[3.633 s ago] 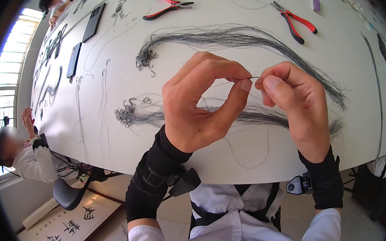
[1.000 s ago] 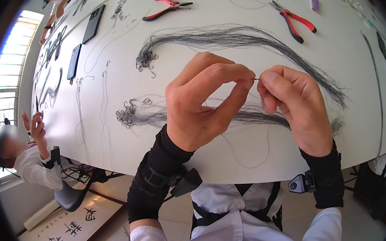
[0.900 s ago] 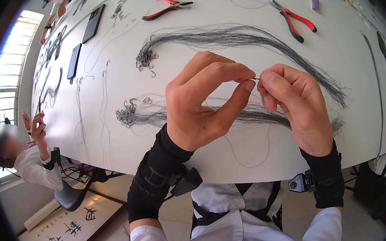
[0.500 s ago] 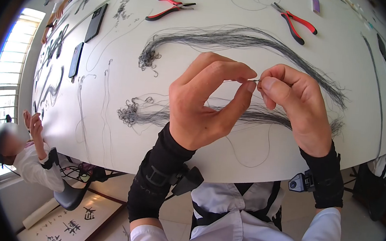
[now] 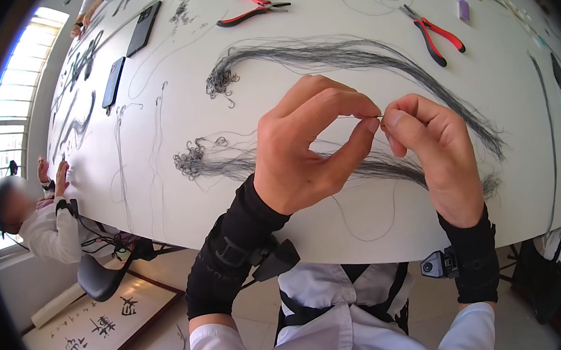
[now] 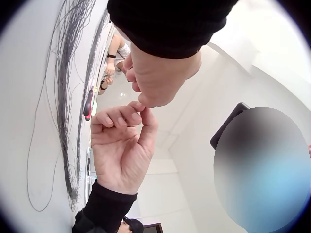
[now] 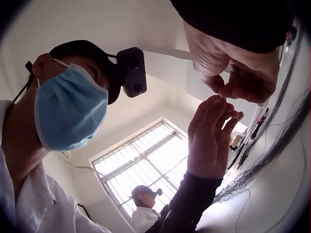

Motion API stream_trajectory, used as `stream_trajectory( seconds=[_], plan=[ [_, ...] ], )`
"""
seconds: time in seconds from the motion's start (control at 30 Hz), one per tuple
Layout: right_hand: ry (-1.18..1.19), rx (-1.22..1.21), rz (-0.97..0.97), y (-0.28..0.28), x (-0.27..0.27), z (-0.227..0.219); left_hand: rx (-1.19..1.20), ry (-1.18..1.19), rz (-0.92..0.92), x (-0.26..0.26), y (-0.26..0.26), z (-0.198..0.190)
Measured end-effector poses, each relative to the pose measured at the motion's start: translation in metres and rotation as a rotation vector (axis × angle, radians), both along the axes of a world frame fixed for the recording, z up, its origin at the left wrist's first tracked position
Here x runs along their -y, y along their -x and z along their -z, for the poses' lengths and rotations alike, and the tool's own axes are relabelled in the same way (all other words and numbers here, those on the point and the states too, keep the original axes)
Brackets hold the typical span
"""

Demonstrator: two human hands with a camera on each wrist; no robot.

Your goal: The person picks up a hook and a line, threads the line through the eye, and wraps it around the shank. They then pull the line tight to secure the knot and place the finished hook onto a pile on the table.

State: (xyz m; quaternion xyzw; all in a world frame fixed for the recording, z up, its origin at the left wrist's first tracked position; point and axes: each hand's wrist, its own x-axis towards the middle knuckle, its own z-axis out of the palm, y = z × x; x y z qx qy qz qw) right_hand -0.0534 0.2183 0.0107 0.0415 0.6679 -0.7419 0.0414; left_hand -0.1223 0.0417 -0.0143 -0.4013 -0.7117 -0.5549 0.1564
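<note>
My left hand (image 5: 313,148) pinches a thin dark strand (image 5: 382,116) between thumb and index finger, the thumb and index forming a ring. Opposite it, fingertips almost meeting, my right hand (image 5: 439,155) pinches the same strand, its other fingers curled in. Only a short bit shows between the fingertips; the rest is mostly hidden. Both hands are raised over the white table. Behind them lies an arched bundle of dark strands (image 5: 318,53) with curled ends at the left. A second bundle (image 5: 388,168), also curly at its left end, is partly covered by my hands.
Two red-and-black pliers lie at the back, one pair (image 5: 251,10) left and another (image 5: 433,35) right. Several loose strands (image 5: 119,147) and two phones, the nearer phone (image 5: 113,82) among them, are on the left. Another person (image 5: 37,214) sits at the table's left side.
Both hands stay fingertip to fingertip, the left having shifted slightly right. Less of the strand shows between them than half a second ago. The seated person at the left has moved their hands.
</note>
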Motion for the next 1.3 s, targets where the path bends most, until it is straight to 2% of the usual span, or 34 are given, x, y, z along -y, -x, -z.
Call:
stream_trajectory(
  seconds=[0.13,1.13,1.3],
  plan=[
    [-0.008,0.012,-0.004,0.0012,0.0006,0.0010,0.050,0.051,-0.015,0.0023,-0.0022,-0.0030],
    [0.058,0.001,-0.008,0.0005,0.0005,0.0009,0.077,-0.012,-0.015,-0.0009,-0.0025,-0.0001],
    [0.046,-0.022,-0.004,0.0001,0.0014,0.0007,0.179,0.041,0.051,0.0053,-0.0059,-0.0026]
  ],
)
